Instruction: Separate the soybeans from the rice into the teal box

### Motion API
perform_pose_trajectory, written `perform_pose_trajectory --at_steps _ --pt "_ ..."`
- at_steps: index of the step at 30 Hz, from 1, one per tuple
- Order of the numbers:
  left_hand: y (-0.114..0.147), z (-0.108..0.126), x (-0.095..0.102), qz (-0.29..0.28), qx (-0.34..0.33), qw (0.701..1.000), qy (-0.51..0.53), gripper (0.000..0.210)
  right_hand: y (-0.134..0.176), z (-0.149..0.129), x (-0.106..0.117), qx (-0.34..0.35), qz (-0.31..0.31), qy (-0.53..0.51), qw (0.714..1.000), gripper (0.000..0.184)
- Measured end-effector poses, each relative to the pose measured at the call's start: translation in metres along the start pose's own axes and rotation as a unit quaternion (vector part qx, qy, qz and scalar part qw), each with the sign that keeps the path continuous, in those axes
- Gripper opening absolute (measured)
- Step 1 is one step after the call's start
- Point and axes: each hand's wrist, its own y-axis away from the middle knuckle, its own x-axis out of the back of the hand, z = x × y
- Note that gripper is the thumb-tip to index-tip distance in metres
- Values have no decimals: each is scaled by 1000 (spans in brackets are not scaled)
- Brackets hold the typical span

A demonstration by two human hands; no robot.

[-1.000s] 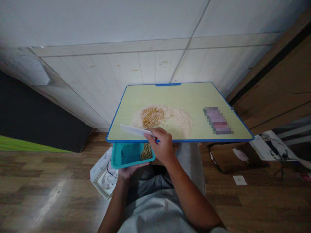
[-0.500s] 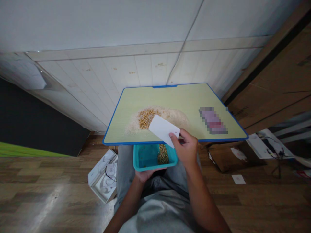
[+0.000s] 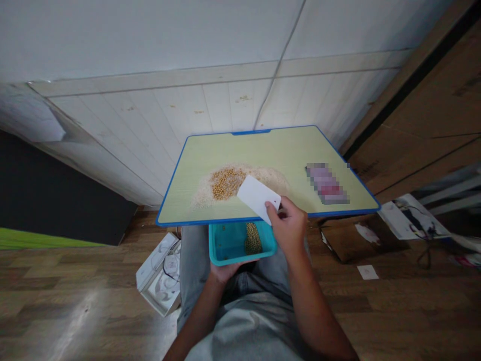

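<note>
My right hand pinches a white plastic card by one corner, with the card slanting over the near part of the small table. Left of the card lie golden-yellow beans, which look like soybeans. Pale, fine grains like rice are spread around and behind them. Below the table's front edge, my left hand supports a teal plastic container from underneath; most of its fingers are hidden. Greenish beans are gathered at the right inside the container.
A pixelated flat object lies at the table's right. On the floor are an open white box to the left, a cardboard box and a white paper square to the right. A panelled wall stands behind the table.
The white card has shifted slightly right, away from the yellow beans, uncovering more of them. The teal container has moved a little rightward with my left hand. The view has also shifted slightly.
</note>
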Motion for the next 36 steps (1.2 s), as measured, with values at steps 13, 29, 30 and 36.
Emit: perform_pose_trajectory --at_steps 13,29,30,36 --pt "-3 -9 -3 153 29 987 48 72 -32 14 16 -8 104 5 995 26" --pt "-4 -10 9 180 22 981 69 69 -66 11 8 46 48 50 997 25" --pt "-5 -10 9 183 23 980 72 68 -66 11 8 49 42 49 997 25" --pt "-7 -11 6 203 14 976 84 67 -69 9 10 56 22 35 998 24"
